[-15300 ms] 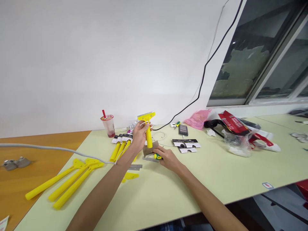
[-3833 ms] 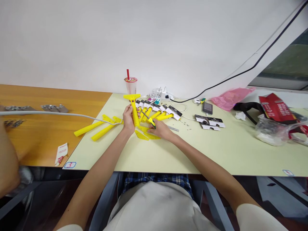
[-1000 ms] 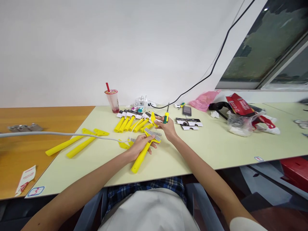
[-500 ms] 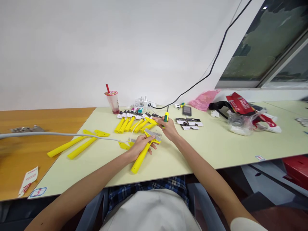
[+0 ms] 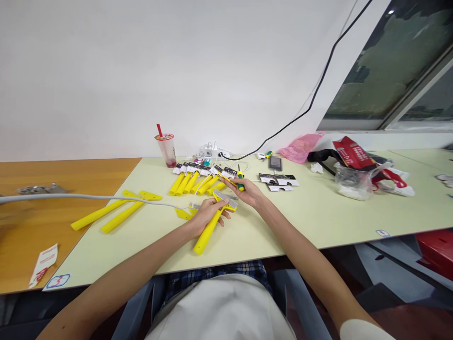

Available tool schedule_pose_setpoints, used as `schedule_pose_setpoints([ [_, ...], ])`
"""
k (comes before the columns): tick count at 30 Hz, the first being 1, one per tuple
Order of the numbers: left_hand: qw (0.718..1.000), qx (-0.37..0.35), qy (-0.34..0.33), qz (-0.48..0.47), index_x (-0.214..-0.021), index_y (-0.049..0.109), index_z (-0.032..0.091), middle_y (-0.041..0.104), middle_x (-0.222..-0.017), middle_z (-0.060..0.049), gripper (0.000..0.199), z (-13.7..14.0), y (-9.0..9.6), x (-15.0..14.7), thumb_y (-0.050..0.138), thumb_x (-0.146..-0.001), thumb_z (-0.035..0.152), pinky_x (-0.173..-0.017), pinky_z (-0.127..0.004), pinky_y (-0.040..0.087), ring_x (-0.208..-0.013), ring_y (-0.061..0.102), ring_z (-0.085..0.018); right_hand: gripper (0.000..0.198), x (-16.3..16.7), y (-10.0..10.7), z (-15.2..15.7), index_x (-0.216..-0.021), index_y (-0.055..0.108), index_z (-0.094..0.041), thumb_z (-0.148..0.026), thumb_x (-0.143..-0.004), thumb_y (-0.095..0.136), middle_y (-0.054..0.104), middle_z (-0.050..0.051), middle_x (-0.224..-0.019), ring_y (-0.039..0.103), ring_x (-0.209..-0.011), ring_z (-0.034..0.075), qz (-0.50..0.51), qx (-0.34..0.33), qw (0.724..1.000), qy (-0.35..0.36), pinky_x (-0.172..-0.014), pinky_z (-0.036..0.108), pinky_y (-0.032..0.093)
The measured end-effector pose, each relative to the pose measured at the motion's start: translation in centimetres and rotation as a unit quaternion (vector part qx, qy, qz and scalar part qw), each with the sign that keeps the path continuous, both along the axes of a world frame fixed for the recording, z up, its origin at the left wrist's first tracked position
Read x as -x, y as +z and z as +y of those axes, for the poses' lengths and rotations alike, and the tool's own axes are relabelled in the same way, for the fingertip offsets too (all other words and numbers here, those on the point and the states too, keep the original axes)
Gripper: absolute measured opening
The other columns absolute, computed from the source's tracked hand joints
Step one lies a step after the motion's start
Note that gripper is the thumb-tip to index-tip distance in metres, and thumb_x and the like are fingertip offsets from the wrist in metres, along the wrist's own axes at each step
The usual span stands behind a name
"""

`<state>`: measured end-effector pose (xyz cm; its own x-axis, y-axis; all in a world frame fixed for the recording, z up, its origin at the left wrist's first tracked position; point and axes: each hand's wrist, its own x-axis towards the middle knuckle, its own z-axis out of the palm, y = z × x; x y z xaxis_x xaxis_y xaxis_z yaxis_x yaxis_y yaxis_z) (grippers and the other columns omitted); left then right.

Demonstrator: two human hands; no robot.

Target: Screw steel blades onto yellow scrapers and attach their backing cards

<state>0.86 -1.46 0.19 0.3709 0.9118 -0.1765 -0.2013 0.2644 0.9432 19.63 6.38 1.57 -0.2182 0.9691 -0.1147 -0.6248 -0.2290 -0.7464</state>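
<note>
My left hand (image 5: 203, 218) is closed on a yellow scraper (image 5: 207, 233), thumb pressing near its metal blade (image 5: 226, 199). The scraper's handle slants down towards the table's front edge. Just beyond it, my right hand (image 5: 250, 192) grips a green and yellow screwdriver (image 5: 240, 181), its shaft pointing up and away. A thin yellow piece (image 5: 228, 180) shows at the right fingertips and seems pinched there. Behind the hands lie several yellow scrapers (image 5: 191, 183) with black and white card sleeves. Loose yellow head plates (image 5: 183, 214) lie beside my left hand, partly hidden by it.
Two yellow handles (image 5: 122, 217) lie at the left under a grey cable (image 5: 106, 197). A drink cup (image 5: 167, 152) and a power strip (image 5: 212, 152) stand by the wall. Card sleeves (image 5: 278, 180), a dark-screened device (image 5: 275, 163) and bags (image 5: 354, 177) lie right.
My right hand has turned and lowered slightly, so the screwdriver tilts left and sits lower. The yellow piece at its fingertips now shows edge-on. The left hand and scraper have hardly moved.
</note>
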Motion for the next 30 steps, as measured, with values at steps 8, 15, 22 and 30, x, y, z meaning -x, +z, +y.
schedule_pose_setpoints([
  [8,1.000,-0.003,-0.005,0.000,-0.097,0.076,0.011,0.083,-0.107,-0.020,0.037,-0.1,0.3,0.0,0.091,-0.088,0.043,-0.044,-0.023,0.056,-0.066,0.074,-0.017,0.030,0.6,0.2,-0.8,-0.089,0.070,-0.019,0.001,-0.074,0.086,0.079,0.007,-0.108,0.080,-0.123,0.027,-0.015,-0.027,0.999,0.008,-0.113,0.032,0.066],
  [15,1.000,0.008,-0.002,0.003,-0.095,0.075,0.011,0.083,-0.107,-0.020,0.032,-0.2,0.6,0.0,0.090,-0.088,0.039,-0.044,-0.023,0.056,-0.066,0.074,-0.016,0.018,0.5,0.8,-1.1,-0.097,0.076,-0.018,-0.012,-0.082,0.084,0.083,0.013,-0.122,0.075,-0.134,0.028,-0.014,-0.042,0.999,0.010,-0.110,0.030,0.066],
  [22,1.000,0.011,0.011,-0.001,-0.098,0.076,0.011,0.084,-0.104,-0.019,0.024,0.1,0.1,0.0,0.083,-0.093,0.033,-0.044,-0.022,0.055,-0.063,0.073,-0.015,0.036,0.4,1.7,-1.9,-0.100,0.078,-0.019,-0.003,-0.070,0.069,0.084,0.009,-0.124,0.067,-0.145,0.025,-0.008,-0.081,0.996,0.025,-0.108,0.022,0.063],
  [30,1.000,0.020,0.005,-0.005,-0.097,0.075,0.010,0.083,-0.105,-0.019,0.021,0.0,0.5,0.0,0.082,-0.095,0.030,-0.043,-0.022,0.054,-0.063,0.073,-0.015,0.031,0.3,1.4,-1.6,-0.101,0.080,-0.023,-0.009,-0.073,0.083,0.085,0.009,-0.123,0.071,-0.137,0.027,-0.077,-0.088,0.993,0.009,-0.061,0.019,0.054],
])
